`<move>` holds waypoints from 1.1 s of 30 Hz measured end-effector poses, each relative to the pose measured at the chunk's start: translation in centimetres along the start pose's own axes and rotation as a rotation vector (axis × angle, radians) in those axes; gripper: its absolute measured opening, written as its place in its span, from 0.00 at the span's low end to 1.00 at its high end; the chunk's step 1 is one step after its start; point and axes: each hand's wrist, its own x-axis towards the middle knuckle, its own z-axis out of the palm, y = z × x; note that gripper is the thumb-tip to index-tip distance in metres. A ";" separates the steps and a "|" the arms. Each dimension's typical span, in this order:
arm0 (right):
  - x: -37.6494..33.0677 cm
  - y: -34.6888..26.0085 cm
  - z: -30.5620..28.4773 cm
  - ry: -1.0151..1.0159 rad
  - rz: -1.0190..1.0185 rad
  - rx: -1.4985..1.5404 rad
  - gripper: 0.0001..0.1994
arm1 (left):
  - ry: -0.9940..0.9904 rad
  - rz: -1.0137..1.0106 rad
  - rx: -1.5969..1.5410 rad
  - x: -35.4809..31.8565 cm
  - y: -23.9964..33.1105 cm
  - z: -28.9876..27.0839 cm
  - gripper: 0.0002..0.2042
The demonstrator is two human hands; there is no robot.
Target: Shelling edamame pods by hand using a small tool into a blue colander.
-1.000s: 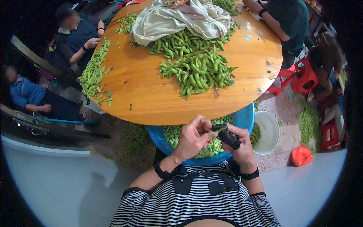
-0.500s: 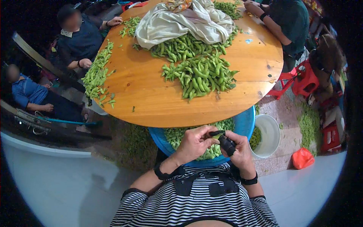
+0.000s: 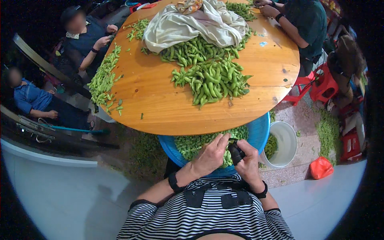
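Over a blue basin [image 3: 264, 136] of shelled green beans [image 3: 192, 145], my two hands meet close together. My left hand [image 3: 211, 155] has its fingers drawn together, tips against the right hand's. Black coverings wrap the thumb and a finger of my right hand [image 3: 249, 162], which is curled closed. Whatever lies between the fingertips is hidden or too small to make out. Just beyond, on the round wooden table [image 3: 160, 116], lies a loose pile of green soybean pods [image 3: 214, 82]. More pods run under a crumpled whitish cloth [image 3: 192, 26].
A white bucket [image 3: 289, 146] with green pods inside stands right of the basin, near a red plastic bag [image 3: 321, 168]. Red stools [image 3: 323, 86] are farther right. People sit at the table's left [image 3: 86, 50] and right [image 3: 306, 24]; another [image 3: 34, 96] sits farther left.
My left fingers have straightened and moved slightly down and right. The green piece seen between my fingertips no longer shows. The person at the left has raised both hands off the table.
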 end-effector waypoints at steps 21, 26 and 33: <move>-3.2 8.2 -14.9 0.474 0.183 -0.566 0.28 | -0.316 -0.092 -0.063 5.4 -2.6 -12.9 0.10; -3.7 7.4 -15.7 0.444 0.263 -0.507 0.30 | -0.011 -0.218 0.182 11.9 -12.3 -17.3 0.11; -3.3 7.2 -14.1 0.416 0.295 -0.447 0.27 | -0.193 -0.096 0.418 14.2 -14.0 -16.1 0.11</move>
